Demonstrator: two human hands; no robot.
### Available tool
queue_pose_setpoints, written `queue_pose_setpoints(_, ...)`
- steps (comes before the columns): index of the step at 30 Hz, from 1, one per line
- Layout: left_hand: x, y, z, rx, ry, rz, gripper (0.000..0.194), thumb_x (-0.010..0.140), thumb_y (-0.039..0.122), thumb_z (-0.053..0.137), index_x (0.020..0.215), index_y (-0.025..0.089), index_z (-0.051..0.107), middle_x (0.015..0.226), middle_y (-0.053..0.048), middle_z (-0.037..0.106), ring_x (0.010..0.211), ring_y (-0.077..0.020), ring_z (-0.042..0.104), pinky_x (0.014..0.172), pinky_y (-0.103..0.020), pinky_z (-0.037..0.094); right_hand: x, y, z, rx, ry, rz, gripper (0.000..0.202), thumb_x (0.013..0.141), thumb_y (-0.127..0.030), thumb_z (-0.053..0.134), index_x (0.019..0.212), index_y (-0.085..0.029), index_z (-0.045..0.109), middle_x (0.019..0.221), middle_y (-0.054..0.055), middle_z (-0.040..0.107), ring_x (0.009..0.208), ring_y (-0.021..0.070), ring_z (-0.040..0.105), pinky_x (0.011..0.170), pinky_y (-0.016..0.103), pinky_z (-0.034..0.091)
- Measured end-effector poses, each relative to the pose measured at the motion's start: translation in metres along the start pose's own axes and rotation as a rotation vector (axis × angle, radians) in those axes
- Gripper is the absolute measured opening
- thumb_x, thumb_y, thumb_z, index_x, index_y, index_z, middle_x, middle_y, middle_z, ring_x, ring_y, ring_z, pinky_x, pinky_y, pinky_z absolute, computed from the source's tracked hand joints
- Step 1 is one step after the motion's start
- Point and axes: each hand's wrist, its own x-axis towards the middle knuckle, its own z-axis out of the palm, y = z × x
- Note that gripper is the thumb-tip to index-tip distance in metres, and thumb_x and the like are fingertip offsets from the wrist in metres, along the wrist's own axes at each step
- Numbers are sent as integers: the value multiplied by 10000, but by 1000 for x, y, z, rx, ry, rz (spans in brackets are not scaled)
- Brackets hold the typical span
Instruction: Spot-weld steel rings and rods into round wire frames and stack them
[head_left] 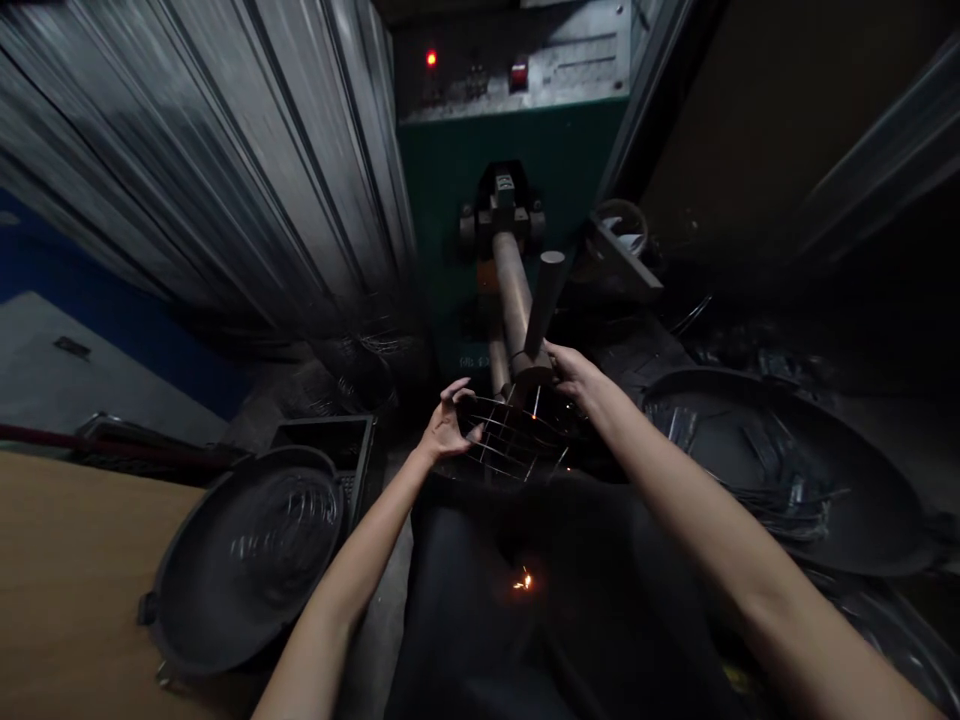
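A round wire rack [504, 440], a grid of thin metal rods, sits under the tip of the spot welder's arm [514, 290]. My left hand [444, 428] grips the rack's left edge, thumb and fingers curled around the rim. By the welder's electrode, my right hand [574, 372] has its fingers drawn together; the tips are partly hidden, and what they hold cannot be made out. A small orange glow shows on a rod under the electrode. Bright sparks [523, 580] hang in front of dark cloth over my lap.
Ahead stands the green welder cabinet [435, 180] with a lit red lamp [431, 58] and a red switch [519, 74]. A black pan [187, 590] at left holds wire rings. Another large pan [862, 500] at right holds loose wire parts. Corrugated metal sheeting [300, 130] rises at left.
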Motion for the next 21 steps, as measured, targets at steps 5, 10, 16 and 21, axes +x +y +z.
queue_pose_setpoints(5,-34,28,-11,85,-348,-32,933,576,426,780,1355,207,316,1261,-159,520,1280,-340,397,1034,-538,323,-51,8,-35,-43,-93,85,298,724,-379,704,657,-183,490,482,-63,391,359,42,279,310,157,215)
queue_pose_setpoints(10,-28,90,-5,-84,-389,-410,535,856,476,492,1326,225,439,1396,-123,448,1330,-286,363,1067,-497,314,-127,70,-22,-548,-52,-270,160,822,-335,541,799,-187,596,768,47,611,670,158,557,615,269,482)
queue_pose_setpoints(16,2,148,43,-403,-194,-647,375,909,462,383,863,177,623,743,-29,622,712,-149,582,705,-278,473,-181,108,0,-1005,-290,-467,287,819,-127,432,1026,-169,627,933,120,652,843,231,627,766,343,503)
queue_pose_setpoints(21,-6,160,10,-520,-353,-702,480,859,556,433,723,134,619,557,15,463,517,-84,389,510,-216,322,-196,35,-79,-1076,20,-792,306,909,-284,438,1158,-244,610,1050,94,634,940,224,622,827,345,506)
